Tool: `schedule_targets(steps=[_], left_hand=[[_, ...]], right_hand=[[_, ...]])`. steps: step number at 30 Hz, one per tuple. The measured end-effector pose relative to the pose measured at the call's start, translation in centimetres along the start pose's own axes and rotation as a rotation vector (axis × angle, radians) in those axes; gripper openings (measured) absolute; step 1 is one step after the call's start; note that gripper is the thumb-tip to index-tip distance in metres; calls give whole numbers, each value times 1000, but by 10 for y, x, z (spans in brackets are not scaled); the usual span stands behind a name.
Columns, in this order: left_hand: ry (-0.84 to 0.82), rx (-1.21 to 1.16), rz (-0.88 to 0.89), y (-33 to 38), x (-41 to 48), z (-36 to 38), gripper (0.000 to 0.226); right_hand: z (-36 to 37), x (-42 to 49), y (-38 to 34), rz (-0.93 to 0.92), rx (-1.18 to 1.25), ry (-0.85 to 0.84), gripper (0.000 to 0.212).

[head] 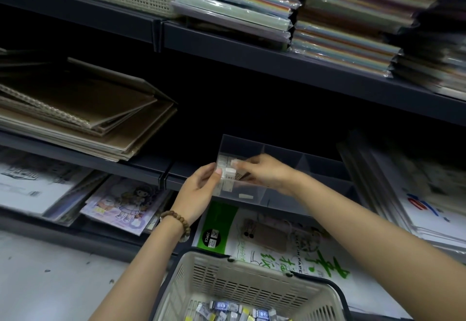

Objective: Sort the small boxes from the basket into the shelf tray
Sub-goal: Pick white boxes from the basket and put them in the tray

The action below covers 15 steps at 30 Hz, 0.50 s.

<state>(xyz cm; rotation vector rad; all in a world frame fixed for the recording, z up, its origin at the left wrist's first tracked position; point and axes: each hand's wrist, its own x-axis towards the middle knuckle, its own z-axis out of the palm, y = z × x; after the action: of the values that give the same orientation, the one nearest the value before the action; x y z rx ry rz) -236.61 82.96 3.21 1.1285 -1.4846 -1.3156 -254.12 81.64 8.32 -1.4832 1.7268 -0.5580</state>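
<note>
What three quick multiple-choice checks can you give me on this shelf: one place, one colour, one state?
1. Where do the left hand and right hand work? A on the floor; B at the left end of the clear tray; C on the top shelf.
2. Bead bracelet colour? A blue; B red; C brown.
3. The basket: A holds small boxes; B is empty; C lies tipped over.
Answers: B, both hands meet at the tray's left compartment; C, brown beads circle the left wrist; A, boxes lie on its bottom.
</note>
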Motion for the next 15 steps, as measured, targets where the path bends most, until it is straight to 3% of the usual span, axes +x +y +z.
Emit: schedule_targets(steps=[8,15], left_hand=[[-6,-25,-20,0,2,0,44],[-5,-4,-9,1,0,0,48]], right_hand=[[-3,6,-13,229,334,-103,46],[-7,6,-11,174,161,-128,54]])
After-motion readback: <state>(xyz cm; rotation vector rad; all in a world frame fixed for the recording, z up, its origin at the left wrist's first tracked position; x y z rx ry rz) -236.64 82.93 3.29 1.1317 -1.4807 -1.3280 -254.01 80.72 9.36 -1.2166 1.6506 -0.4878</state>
